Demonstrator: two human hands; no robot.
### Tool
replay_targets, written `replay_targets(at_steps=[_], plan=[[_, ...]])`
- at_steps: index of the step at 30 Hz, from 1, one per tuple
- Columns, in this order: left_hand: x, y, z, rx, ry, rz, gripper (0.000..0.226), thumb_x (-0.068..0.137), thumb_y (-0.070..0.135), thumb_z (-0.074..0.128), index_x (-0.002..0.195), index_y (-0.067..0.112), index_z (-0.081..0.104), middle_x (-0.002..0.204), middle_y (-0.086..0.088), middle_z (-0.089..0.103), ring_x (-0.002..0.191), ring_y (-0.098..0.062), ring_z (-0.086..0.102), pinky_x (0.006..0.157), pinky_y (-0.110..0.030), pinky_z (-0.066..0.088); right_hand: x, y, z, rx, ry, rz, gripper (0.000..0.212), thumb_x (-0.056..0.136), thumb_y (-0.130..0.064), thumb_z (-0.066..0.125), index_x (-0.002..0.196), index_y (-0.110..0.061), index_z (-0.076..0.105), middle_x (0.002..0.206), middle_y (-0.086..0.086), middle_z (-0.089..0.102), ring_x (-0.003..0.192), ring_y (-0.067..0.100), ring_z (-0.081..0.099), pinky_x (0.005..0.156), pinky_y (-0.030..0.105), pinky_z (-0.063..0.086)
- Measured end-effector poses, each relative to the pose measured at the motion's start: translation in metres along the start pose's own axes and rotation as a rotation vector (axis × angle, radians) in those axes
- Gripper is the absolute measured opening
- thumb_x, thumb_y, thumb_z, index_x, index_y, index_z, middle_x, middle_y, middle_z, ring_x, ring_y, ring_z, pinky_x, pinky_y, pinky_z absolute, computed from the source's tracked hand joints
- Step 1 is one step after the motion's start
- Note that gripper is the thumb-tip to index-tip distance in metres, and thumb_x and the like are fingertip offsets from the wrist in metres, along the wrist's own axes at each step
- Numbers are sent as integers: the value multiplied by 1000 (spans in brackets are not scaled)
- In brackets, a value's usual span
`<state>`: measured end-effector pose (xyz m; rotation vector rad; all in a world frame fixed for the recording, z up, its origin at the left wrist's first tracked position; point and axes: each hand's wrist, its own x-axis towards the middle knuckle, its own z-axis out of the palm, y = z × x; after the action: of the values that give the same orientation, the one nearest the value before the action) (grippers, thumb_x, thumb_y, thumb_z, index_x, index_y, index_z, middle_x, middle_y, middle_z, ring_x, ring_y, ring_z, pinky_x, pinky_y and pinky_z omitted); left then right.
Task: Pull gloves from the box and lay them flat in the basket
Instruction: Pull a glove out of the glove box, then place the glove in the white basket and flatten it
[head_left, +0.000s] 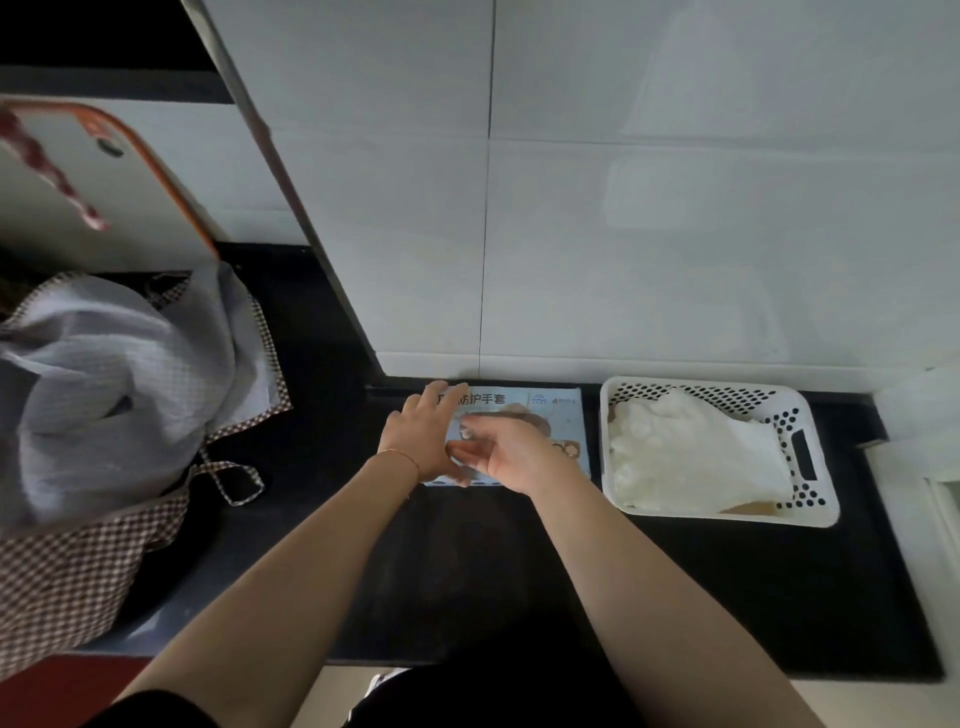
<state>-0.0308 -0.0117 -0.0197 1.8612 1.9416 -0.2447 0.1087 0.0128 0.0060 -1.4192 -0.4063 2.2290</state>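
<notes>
The left hand (426, 441) rests flat, fingers straight, on the pale blue cardboard glove box (550, 410). The right hand (511, 454) pinches something small at its opening. White gloves (691, 457) lie in the white perforated plastic basket (810, 506) at 3 o'clock.

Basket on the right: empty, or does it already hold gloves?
Not empty: pale gloves lie spread across the white basket, covering most of its floor.

A pale blue box (550, 415) printed with dark lettering sits on a black tabletop (467, 571) beside a white basket (810, 512) dotted with round holes, holding translucent white gloves (691, 457). At left, a brown-and-white checked bag (67, 571) holds grey cloth (104, 374); behind it, an orange-rimmed white board (78, 171).
</notes>
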Motion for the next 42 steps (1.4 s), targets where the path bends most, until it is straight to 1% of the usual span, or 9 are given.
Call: replay_targets(at_steps=[10,15,18,22,26,32,34,36,42], plan=[[1,-1,0,-14,-10,-5,135,54,60,87,155,32,3,158,1,16,138,-27,35,105,-45,42,1,-13,-40,87,19,3,33,86,8,66,118,4,60,116,24,67,108,35,67,97,42,54],[0,4,-2,11,-20,-31,135,54,59,87,155,31,2,158,0,17,137,-27,36,104,-45,42,8,-9,-26,-564,260,-100,31,83,0,71,113,-7,67,112,8,65,70,14,57,67,25,55],[-1,6,-3,14,-33,-47,135,54,59,87,155,30,2,158,1,17,136,-27,36,104,-45,42,8,-17,-37,-1048,496,-308,14,82,-3,58,86,-10,69,81,3,60,61,19,50,47,26,40],[0,7,-3,30,-34,-50,135,54,60,87,155,29,3,157,0,19,136,-27,36,105,-46,40,-7,-37,-63,-1169,648,-469,32,81,-8,56,61,-15,32,58,1,27,53,16,22,42,24,18],[3,11,-6,48,-58,-34,132,56,60,85,155,30,3,156,-3,21,139,-28,29,108,-48,36,-19,-46,-60,-1382,541,-530,43,93,-17,53,55,-13,33,54,3,32,54,20,33,50,32,22],[-1,32,-10,-330,171,58,68,77,52,72,137,33,48,142,2,44,134,-22,36,109,-41,31,-21,-44,-51,-1377,574,-647,38,87,-13,54,50,-16,43,55,5,36,52,21,31,50,29,28],[0,40,-11,-334,134,68,47,81,47,68,125,32,59,126,6,57,122,-19,48,103,-35,37,-22,-44,-51,-1401,538,-573,16,87,-21,59,81,-10,70,77,8,65,70,26,58,63,33,48],[-1,46,-10,-275,89,67,31,85,40,63,114,30,65,115,7,65,110,-18,57,98,-34,42,-23,-41,-53,-1420,517,-494,26,88,-25,65,108,-10,68,104,4,68,96,24,62,79,35,51],[-1,35,-19,-340,226,-104,21,91,21,50,90,14,69,87,-2,70,77,-22,65,73,-39,57,-26,-40,-56,-1322,578,-608,24,92,-21,60,73,-5,62,67,7,59,63,20,50,60,33,42]])
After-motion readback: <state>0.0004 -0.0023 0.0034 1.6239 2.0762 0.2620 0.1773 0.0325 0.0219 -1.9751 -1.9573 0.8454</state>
